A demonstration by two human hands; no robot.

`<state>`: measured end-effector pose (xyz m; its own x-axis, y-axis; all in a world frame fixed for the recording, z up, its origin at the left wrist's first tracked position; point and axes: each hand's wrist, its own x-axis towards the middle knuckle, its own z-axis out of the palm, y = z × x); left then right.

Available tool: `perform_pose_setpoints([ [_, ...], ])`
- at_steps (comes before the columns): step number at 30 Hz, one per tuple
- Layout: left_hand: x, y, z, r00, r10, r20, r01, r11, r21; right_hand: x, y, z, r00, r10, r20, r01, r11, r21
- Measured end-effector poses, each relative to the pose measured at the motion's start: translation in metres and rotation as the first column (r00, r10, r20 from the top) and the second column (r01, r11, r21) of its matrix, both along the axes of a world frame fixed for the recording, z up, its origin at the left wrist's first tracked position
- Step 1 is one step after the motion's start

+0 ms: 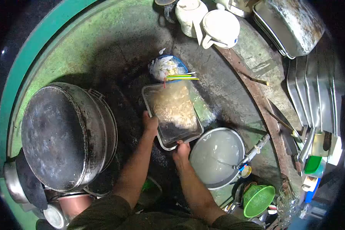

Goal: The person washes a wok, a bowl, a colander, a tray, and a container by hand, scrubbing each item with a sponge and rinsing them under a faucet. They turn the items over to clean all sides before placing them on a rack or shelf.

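Note:
Both my hands grip a rectangular metal tray [176, 135]. My left hand [150, 122] is closed on its left side, and my right hand [181, 150] is closed on the near edge, thumb over the rim. Murky liquid and pale, crumbly scraps [176, 111] lie toward the tray's far end; the near part of its bottom shows dark. Just beyond the far edge is a blue-rimmed container [183, 64] heaped with whitish waste, with yellow and green straws [180, 77] across it. Right of my right hand stands a round basin [223, 129] of cloudy water.
A big blackened pot [57, 138] fills the left side. A tap [258, 147] reaches over the basin's right rim. Nearer right is a green strainer [258, 201]. White pitchers [221, 28] stand at the back, with stacked metal trays [314, 88] along the right.

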<state>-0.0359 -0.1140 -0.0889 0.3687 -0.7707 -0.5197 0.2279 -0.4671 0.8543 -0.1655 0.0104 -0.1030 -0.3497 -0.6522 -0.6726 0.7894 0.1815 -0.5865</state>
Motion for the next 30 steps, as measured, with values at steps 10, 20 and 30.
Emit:
perform_pose_setpoints([
  [10,0.001,0.060,0.061,0.980,0.063,-0.190,-0.082,0.992,-0.093,-0.010,0.031,0.064,0.978,-0.007,-0.209,-0.024,0.989,-0.145],
  [20,0.007,0.019,0.171,0.981,-0.019,-0.194,-0.001,0.995,-0.102,-0.027,-0.018,0.191,0.955,0.159,-0.249,-0.165,0.986,-0.003],
  [30,0.024,-0.033,0.152,0.903,-0.008,-0.430,-0.058,0.988,-0.141,-0.035,-0.051,0.219,0.363,0.288,-0.886,-0.349,0.924,0.157],
])
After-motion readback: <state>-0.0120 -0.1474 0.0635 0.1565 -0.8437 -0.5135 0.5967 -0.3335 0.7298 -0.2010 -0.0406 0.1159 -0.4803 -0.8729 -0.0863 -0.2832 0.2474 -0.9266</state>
